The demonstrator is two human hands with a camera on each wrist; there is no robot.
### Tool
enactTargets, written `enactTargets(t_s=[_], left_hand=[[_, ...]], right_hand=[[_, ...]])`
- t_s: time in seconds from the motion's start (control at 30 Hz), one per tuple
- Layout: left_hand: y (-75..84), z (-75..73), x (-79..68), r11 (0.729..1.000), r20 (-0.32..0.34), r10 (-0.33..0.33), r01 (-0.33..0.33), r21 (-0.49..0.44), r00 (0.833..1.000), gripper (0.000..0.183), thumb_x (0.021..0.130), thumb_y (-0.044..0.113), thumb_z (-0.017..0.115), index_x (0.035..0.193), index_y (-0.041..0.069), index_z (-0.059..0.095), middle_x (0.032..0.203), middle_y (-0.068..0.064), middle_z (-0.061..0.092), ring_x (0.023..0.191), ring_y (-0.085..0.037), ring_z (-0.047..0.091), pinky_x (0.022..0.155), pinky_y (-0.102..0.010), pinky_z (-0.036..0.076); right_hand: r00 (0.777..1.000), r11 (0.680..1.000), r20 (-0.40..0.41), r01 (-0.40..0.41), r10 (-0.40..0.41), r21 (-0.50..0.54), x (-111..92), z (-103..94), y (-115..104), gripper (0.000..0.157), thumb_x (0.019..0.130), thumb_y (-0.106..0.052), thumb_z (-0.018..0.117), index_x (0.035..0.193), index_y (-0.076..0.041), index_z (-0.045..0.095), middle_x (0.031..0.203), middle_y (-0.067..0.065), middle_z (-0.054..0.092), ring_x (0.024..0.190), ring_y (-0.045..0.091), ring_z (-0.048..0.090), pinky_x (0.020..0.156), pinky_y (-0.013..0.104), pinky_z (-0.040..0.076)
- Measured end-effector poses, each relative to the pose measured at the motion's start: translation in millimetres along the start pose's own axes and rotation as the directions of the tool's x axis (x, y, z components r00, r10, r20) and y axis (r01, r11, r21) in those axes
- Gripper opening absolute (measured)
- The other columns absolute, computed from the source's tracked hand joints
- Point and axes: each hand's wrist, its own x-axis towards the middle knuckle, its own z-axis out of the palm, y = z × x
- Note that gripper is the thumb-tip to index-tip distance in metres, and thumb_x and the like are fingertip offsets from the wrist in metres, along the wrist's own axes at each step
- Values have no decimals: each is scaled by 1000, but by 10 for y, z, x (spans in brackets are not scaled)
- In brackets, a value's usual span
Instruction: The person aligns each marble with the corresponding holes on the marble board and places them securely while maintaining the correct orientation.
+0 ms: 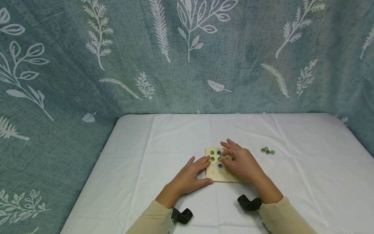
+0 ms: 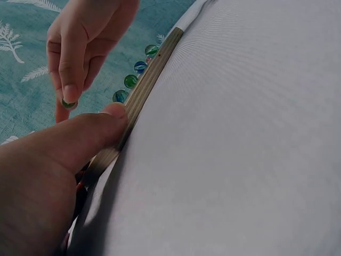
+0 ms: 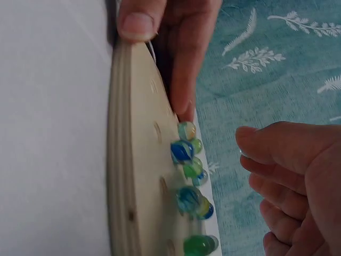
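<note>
A pale wooden board (image 1: 226,177) with shallow round hollows lies on the table. Green, blue and brownish glass marbles sit in several of its hollows, among them a blue marble (image 1: 220,165). My left hand (image 1: 190,175) rests against the board's left side, fingers extended along that edge and thumb touching the near edge. Above the board, my right hand (image 1: 245,162) pinches a greenish marble (image 2: 69,104) between thumb and finger, apart from the board in the left wrist view. The right hand hides part of the board in the head view.
Several loose marbles (image 1: 268,151), green and brownish, lie on the white tablecloth (image 1: 306,182) right of the board. A blue-green curtain (image 1: 187,84) with white leaf prints hangs behind the table. Black devices (image 1: 249,203) are worn at both wrists.
</note>
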Motion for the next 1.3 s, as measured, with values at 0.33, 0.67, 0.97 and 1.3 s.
enactTargets(t_s=[0.33,0.67,0.97,1.3], left_hand=[[-12,3,-8,1000,-4,16,-16,1,1000,73,91,55,63,149,14,45,159,7,32,148,-7,27,126,-45,15],[-7,-6,-10,1000,7,10,-10,0,1000,74,91,56,62,149,14,44,160,7,30,148,-7,25,126,-44,14],[-3,-6,-13,1000,1,20,-20,12,1000,73,92,54,62,149,13,44,160,7,31,148,-7,26,126,-45,15],[-6,4,-11,999,-5,22,-22,23,1000,73,92,55,62,149,13,44,160,7,31,148,-7,26,126,-46,16]], right_hand=[[996,997,51,70,-69,-28,-7,185,-70,16,87,-22,75,98,-11,77,147,10,51,145,34,34,112,65,33],[991,987,100,101,-89,-128,16,260,-107,10,85,-19,76,92,-11,77,146,11,53,144,38,35,110,67,35],[991,982,96,111,-97,-153,23,304,-108,13,83,-18,79,93,-10,77,145,12,53,144,38,35,113,61,35],[992,981,106,88,-70,-172,22,298,-125,17,83,-20,79,97,-10,78,147,12,51,144,39,33,111,64,35]])
